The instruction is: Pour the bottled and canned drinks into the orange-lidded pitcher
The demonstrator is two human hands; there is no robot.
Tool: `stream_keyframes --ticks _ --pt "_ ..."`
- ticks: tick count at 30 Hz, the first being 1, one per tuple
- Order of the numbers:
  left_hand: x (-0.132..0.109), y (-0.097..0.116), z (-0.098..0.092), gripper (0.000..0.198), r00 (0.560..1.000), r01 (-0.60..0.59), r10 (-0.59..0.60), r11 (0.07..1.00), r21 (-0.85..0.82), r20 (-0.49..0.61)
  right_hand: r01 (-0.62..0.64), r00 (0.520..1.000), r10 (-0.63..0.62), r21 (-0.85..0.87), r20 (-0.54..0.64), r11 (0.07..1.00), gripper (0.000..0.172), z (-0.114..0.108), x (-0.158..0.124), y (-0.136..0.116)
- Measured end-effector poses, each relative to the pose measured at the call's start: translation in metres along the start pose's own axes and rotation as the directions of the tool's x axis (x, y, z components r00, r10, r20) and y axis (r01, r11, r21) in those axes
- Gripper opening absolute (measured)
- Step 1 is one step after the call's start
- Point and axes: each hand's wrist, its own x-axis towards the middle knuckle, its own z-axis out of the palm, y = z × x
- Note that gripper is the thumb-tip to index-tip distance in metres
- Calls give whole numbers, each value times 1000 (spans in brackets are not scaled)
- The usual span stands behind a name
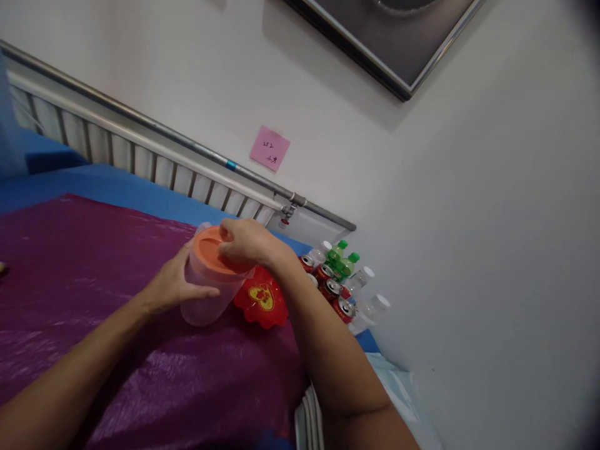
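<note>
A translucent plastic pitcher [206, 305] with an orange lid [208, 249] stands on a purple plastic sheet [187, 381]. My left hand [177, 280] is wrapped round the pitcher's left side, its thumb across the front. On top, the bent fingers of my right hand [246, 242] pinch the lid near its middle; the exact grip point is partly hidden. The lid sits at the pitcher's rim. Just right of the pitcher, partly under my right forearm, lies a red scalloped dish [263, 300] with a yellow emblem.
Several drink cans [330, 289] and bottles [347, 265] with green or white caps stand to the right by the wall. A radiator [140, 156] and pipe [187, 142] run along the back. A pink note [270, 149] and a framed picture [403, 81] hang above.
</note>
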Motion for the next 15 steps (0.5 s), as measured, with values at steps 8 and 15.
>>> stream_keyframes --ticks 8,15 --pt "3 -8 -4 120 999 -24 24 1000 -3 41 123 989 -121 10 -80 992 28 9 -1 11" --pt "3 0 -4 120 998 -39 39 999 6 41 132 976 -133 -18 -171 991 33 16 -8 12"
